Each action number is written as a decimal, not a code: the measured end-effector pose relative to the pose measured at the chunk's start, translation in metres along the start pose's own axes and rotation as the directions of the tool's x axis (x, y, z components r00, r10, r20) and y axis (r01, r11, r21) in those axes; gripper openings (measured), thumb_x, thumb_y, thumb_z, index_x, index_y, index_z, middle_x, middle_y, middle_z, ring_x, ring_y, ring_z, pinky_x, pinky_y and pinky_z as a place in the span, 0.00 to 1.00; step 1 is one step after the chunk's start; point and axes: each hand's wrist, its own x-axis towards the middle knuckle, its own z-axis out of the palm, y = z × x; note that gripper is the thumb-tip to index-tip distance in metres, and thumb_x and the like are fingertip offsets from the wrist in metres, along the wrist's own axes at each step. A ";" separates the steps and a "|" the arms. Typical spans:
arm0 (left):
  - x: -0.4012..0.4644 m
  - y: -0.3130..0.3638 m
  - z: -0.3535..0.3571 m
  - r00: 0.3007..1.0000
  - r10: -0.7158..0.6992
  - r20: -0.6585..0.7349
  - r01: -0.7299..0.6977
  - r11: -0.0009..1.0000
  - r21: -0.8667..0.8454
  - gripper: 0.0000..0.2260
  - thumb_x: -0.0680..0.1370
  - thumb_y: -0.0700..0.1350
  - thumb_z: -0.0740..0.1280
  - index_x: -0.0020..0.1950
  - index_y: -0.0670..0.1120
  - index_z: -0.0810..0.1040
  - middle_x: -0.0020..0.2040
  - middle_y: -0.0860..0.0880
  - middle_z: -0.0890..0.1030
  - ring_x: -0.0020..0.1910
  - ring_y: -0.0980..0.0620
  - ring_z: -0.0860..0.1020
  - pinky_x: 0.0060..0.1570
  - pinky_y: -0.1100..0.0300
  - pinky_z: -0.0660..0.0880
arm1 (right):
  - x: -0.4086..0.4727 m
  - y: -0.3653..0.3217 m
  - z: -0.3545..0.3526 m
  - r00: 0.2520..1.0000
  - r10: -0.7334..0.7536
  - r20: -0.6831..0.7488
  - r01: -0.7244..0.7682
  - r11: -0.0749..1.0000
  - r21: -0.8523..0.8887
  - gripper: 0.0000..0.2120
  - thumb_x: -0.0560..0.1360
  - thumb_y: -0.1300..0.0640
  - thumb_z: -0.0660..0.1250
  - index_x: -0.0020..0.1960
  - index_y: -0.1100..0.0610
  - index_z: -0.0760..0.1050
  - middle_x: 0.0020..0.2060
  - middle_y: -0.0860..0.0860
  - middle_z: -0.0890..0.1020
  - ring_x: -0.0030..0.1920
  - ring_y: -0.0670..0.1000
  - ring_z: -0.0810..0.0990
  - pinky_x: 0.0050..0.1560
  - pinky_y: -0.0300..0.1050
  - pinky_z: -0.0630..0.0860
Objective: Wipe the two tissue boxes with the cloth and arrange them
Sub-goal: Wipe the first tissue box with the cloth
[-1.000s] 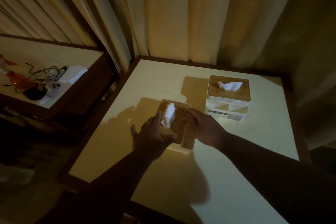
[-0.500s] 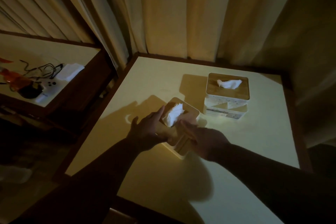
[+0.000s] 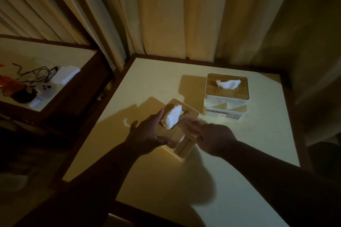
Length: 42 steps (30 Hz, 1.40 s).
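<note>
Tissue boxes sit on a pale square table [image 3: 239, 153] with a dark wooden rim, set into a corner of hanging curtains [image 3: 166, 14]. The near tissue box [image 3: 181, 150] stands around the table's middle, turned at an angle, a white tissue [image 3: 173, 118] poking from its wooden lid. The far tissue box [image 3: 227, 97] stands just beyond it to the right, apart from it, close to the back edge, also with a tissue sticking up.

The left hand [image 3: 145, 134] holds the near box from its left side — fingers stretched along the lid's edge, thumb across the near corner. The right hand [image 3: 212, 135] lies against the box's right side; its fingers are blurred, so how far they curl I cannot tell. No cloth can be made out in either hand.

Bare tabletop lies open in front, left and right of the boxes. Curtains hem in the back edge. To the left, across a gap, a second table [image 3: 46, 57] carries cables [image 3: 36, 73], a white folded stack [image 3: 67, 74] and a dark round object [image 3: 23, 95].
</note>
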 end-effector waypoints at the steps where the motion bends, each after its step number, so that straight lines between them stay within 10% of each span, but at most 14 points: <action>1: 0.001 -0.001 0.001 1.000 0.001 -0.007 -0.001 1.000 0.001 0.51 0.70 0.74 0.67 0.82 0.61 0.41 0.82 0.53 0.58 0.79 0.47 0.60 0.75 0.36 0.46 | 0.001 0.003 0.000 0.994 0.095 -0.057 -0.093 0.995 0.045 0.32 0.83 0.50 0.59 0.80 0.39 0.46 0.40 0.47 0.79 0.30 0.44 0.76 0.32 0.40 0.78; 6: 0.001 -0.002 0.000 1.000 0.011 -0.002 -0.011 1.000 -0.018 0.51 0.70 0.77 0.65 0.81 0.61 0.40 0.82 0.54 0.57 0.79 0.48 0.60 0.75 0.35 0.46 | -0.011 -0.017 -0.004 0.959 -0.261 0.109 0.256 0.965 0.051 0.31 0.83 0.53 0.60 0.81 0.41 0.50 0.46 0.47 0.77 0.35 0.45 0.74 0.36 0.39 0.77; 10: 0.001 0.000 0.001 1.000 -0.005 -0.013 0.005 1.000 -0.012 0.51 0.70 0.73 0.68 0.81 0.61 0.41 0.82 0.54 0.59 0.78 0.48 0.61 0.75 0.35 0.48 | -0.003 -0.001 -0.003 0.992 0.117 -0.036 -0.114 0.992 0.061 0.34 0.82 0.53 0.61 0.82 0.43 0.47 0.41 0.49 0.78 0.33 0.47 0.76 0.35 0.42 0.76; 15: -0.001 0.003 -0.002 1.000 -0.008 0.012 0.008 1.000 -0.004 0.51 0.70 0.72 0.67 0.82 0.61 0.39 0.82 0.52 0.57 0.79 0.47 0.60 0.76 0.35 0.48 | -0.016 -0.018 0.000 0.963 -0.257 0.082 0.250 0.965 0.085 0.31 0.83 0.52 0.59 0.81 0.40 0.51 0.44 0.47 0.77 0.32 0.42 0.72 0.31 0.34 0.66; 19: 0.000 0.004 -0.001 1.000 -0.018 0.010 0.018 1.000 0.007 0.51 0.69 0.71 0.67 0.82 0.61 0.40 0.82 0.52 0.57 0.79 0.45 0.60 0.76 0.35 0.48 | -0.006 -0.002 -0.004 0.992 0.116 -0.051 -0.111 0.990 0.091 0.35 0.81 0.52 0.61 0.80 0.40 0.44 0.48 0.52 0.82 0.39 0.50 0.81 0.41 0.48 0.82; 23: -0.001 0.001 -0.002 1.000 0.002 0.009 -0.002 1.000 -0.020 0.51 0.68 0.74 0.66 0.82 0.61 0.40 0.82 0.52 0.58 0.79 0.46 0.60 0.75 0.35 0.48 | -0.012 -0.014 -0.006 0.970 -0.212 0.116 0.200 0.974 0.104 0.31 0.83 0.53 0.59 0.81 0.37 0.50 0.50 0.51 0.82 0.38 0.47 0.76 0.39 0.40 0.75; 27: 0.000 0.001 -0.001 1.000 -0.007 0.010 0.007 1.000 -0.011 0.52 0.67 0.75 0.66 0.82 0.61 0.41 0.82 0.53 0.58 0.79 0.46 0.60 0.75 0.34 0.47 | -0.003 0.002 -0.006 0.997 0.072 -0.030 -0.070 0.995 0.076 0.35 0.81 0.54 0.61 0.79 0.37 0.44 0.50 0.52 0.82 0.38 0.50 0.79 0.39 0.46 0.80; 31: -0.001 -0.001 -0.002 1.000 0.016 0.018 -0.015 0.999 -0.046 0.54 0.64 0.81 0.60 0.82 0.61 0.41 0.82 0.52 0.58 0.79 0.46 0.61 0.75 0.34 0.47 | -0.007 -0.013 -0.006 0.976 -0.207 0.073 0.202 0.976 0.079 0.31 0.83 0.53 0.58 0.80 0.39 0.50 0.48 0.48 0.80 0.34 0.44 0.75 0.35 0.41 0.78; 35: 0.000 -0.001 0.000 1.000 0.004 -0.008 -0.004 1.000 -0.002 0.51 0.68 0.79 0.63 0.82 0.61 0.43 0.82 0.53 0.59 0.78 0.46 0.61 0.75 0.32 0.48 | 0.002 0.002 -0.003 0.993 0.089 -0.078 -0.089 0.996 -0.005 0.33 0.81 0.52 0.60 0.79 0.39 0.46 0.51 0.52 0.83 0.36 0.51 0.79 0.36 0.44 0.75; 38: -0.003 0.005 -0.003 1.000 -0.016 -0.002 0.016 1.000 0.018 0.50 0.70 0.74 0.66 0.82 0.60 0.43 0.82 0.54 0.58 0.79 0.46 0.61 0.74 0.33 0.46 | -0.001 -0.004 0.009 0.990 -0.138 0.007 0.138 0.990 0.003 0.31 0.82 0.50 0.59 0.80 0.39 0.50 0.54 0.51 0.82 0.39 0.50 0.80 0.38 0.41 0.76; 42: -0.004 0.017 -0.007 0.998 -0.056 -0.008 0.057 0.992 0.117 0.50 0.68 0.71 0.68 0.82 0.61 0.43 0.82 0.54 0.58 0.79 0.47 0.60 0.75 0.34 0.45 | 0.004 0.010 0.011 0.995 -0.077 -0.056 0.094 0.866 0.491 0.29 0.75 0.47 0.71 0.75 0.44 0.68 0.64 0.52 0.82 0.48 0.52 0.86 0.44 0.45 0.83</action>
